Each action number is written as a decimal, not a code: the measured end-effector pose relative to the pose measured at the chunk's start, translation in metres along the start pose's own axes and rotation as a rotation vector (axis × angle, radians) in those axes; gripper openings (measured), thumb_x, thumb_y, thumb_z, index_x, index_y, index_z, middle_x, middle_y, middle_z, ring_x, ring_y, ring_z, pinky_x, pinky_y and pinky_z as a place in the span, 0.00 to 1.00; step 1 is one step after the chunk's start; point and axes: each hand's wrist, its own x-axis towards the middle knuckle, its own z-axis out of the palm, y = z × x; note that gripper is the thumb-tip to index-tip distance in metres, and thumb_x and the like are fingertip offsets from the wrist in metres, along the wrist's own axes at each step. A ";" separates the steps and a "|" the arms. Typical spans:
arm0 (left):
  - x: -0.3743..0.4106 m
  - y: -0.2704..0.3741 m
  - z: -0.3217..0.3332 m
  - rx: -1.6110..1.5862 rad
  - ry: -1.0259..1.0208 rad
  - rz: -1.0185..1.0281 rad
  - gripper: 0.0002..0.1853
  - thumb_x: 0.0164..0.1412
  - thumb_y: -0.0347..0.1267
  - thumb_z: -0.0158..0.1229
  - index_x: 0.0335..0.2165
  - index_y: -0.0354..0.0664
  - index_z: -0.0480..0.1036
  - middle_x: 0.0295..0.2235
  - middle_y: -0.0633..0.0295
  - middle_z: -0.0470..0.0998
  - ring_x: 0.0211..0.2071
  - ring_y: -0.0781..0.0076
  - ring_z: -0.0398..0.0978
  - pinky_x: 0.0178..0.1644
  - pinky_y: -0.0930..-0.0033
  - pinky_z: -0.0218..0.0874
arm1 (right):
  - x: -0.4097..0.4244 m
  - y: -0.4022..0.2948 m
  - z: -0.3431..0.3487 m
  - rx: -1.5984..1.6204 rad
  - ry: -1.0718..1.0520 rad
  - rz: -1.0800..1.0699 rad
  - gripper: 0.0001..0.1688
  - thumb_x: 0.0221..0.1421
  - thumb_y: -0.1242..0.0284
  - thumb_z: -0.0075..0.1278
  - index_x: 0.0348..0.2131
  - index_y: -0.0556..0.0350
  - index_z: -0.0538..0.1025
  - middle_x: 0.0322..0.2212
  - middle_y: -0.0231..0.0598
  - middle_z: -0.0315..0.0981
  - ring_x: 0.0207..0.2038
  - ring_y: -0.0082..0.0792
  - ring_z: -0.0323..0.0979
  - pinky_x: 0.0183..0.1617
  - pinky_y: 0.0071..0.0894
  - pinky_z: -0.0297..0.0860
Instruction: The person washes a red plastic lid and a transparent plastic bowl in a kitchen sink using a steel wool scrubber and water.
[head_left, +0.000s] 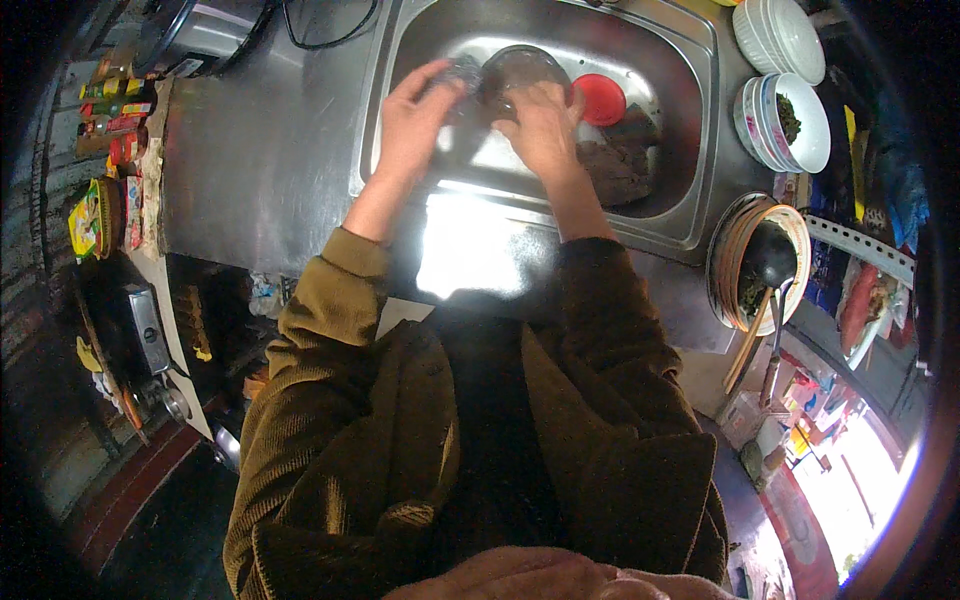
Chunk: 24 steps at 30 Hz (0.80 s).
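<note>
Both of my hands reach into a stainless steel sink (686, 112). Between the thumb and fingers of my left hand (420, 105) is a clear, greyish object (463, 73), blurred, possibly a small glass or plastic container. My right hand (546, 124) lies over the near side of a round bowl (521, 64) that looks see-through or dark; whether its fingers grip the rim is unclear. Right of that hand sits a round red lid or dish (601, 100). A dark, wet cloth-like heap (615, 169) rests in the sink's near right part.
White bowls (784, 41) stand stacked right of the sink, beside more bowls (814, 127) with dark green bits inside. Nearer me, stacked bowls (799, 225) hold a ladle (772, 255) and chopsticks (742, 352). A steel counter (255, 157) extends left, with packets and jars (120, 112) beyond.
</note>
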 end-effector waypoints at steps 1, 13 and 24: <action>0.002 -0.003 0.003 0.112 -0.039 0.051 0.20 0.56 0.32 0.58 0.47 0.35 0.71 0.36 0.62 0.77 0.33 0.79 0.74 0.36 0.76 0.66 | -0.005 0.004 0.003 0.069 0.060 0.013 0.29 0.40 0.67 0.63 0.45 0.51 0.74 0.47 0.42 0.69 0.54 0.43 0.59 0.61 0.48 0.50; 0.034 0.002 -0.014 -0.553 0.059 -0.286 0.19 0.57 0.38 0.53 0.45 0.41 0.71 0.39 0.62 0.75 0.37 0.70 0.73 0.33 0.67 0.68 | -0.006 0.016 0.008 -0.095 -0.038 -0.158 0.14 0.49 0.61 0.55 0.33 0.49 0.77 0.34 0.32 0.76 0.47 0.33 0.67 0.61 0.58 0.45; -0.010 -0.006 -0.048 -0.578 0.093 -0.347 0.23 0.57 0.41 0.52 0.49 0.43 0.67 0.42 0.62 0.73 0.40 0.69 0.70 0.35 0.67 0.64 | 0.002 0.008 0.015 0.069 0.006 -0.108 0.14 0.55 0.62 0.49 0.22 0.49 0.76 0.21 0.36 0.73 0.33 0.38 0.69 0.50 0.51 0.52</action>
